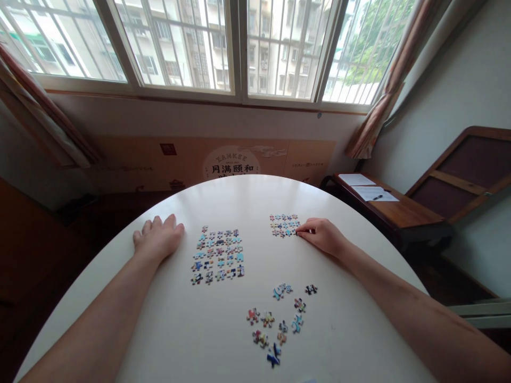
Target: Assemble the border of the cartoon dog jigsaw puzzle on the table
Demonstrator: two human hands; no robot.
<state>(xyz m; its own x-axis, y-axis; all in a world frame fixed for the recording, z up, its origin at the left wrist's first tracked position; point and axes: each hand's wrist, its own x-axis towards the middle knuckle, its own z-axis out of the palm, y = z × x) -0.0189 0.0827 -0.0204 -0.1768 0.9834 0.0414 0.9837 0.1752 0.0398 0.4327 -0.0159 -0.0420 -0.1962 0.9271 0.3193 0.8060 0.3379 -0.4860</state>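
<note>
My left hand (157, 238) lies on the white round table (175, 335) with its fingers apart and nothing in it. Right of it, a larger group of jigsaw puzzle pieces (219, 255) is laid out in spaced rows, with one piece (205, 229) above the top row. My right hand (324, 236) pinches a small puzzle piece (297, 232) between thumb and fingertips. That piece is at the right end of the lowest row of a smaller group (283, 217), and the fingertips partly hide it. Loose puzzle pieces (267, 318) are scattered closer to me, some touching or overlapping.
Beyond the table's far edge stands a printed cardboard panel (311, 151) under barred windows (279, 50). At the right, a wooden bench (419, 205) bears papers (375, 193) and a pen. Curtains (375, 117) hang at both sides.
</note>
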